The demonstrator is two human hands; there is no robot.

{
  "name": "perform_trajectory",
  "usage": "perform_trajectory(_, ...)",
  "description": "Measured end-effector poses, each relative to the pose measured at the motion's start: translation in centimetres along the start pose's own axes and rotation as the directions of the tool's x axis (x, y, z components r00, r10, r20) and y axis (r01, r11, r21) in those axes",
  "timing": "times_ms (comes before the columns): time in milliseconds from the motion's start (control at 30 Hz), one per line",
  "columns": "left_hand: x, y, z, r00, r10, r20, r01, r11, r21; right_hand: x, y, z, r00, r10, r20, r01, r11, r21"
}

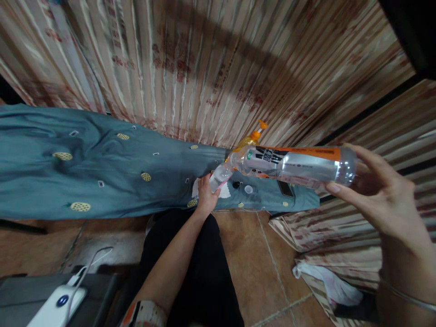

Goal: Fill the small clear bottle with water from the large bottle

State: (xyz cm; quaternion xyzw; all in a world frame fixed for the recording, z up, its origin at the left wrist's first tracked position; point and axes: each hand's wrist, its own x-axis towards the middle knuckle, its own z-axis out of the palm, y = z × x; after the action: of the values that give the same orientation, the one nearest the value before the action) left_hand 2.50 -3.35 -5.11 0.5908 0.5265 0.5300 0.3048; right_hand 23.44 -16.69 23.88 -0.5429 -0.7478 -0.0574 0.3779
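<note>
Two fingers (335, 187) prob. pinching bottle (299, 165) base

Striped curtain (211, 68), teal patterned sheet (85, 159), white power bank (56, 309), brown floor tiles (259, 268)

A blue-grey patterned sheet (102, 163) covers the bed, which runs from the left edge to right of centre. Toward its right end lie a small white cap (248, 189), a black cap (236, 185) just left of it, and a dark phone (285, 188) to the right. Nearer, a brown tiled floor (252, 268) carries a striped cloth (340, 236) at right.
</note>
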Motion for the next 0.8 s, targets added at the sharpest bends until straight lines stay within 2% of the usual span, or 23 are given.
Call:
perform_trajectory(600,0.0,0.5,-0.4,0.999,-0.028,0.018,0.028,1.0,-0.01,0.5,-0.6,0.0,1.0,-0.012,-0.011,0.012,1.0,0.007)
perform_trajectory(800,0.1,0.4,-0.5,0.999,-0.013,0.03,0.013,1.0,0.002,0.7,-0.9,-0.1,1.0,0.022,0.018,-0.022,1.0,0.005)
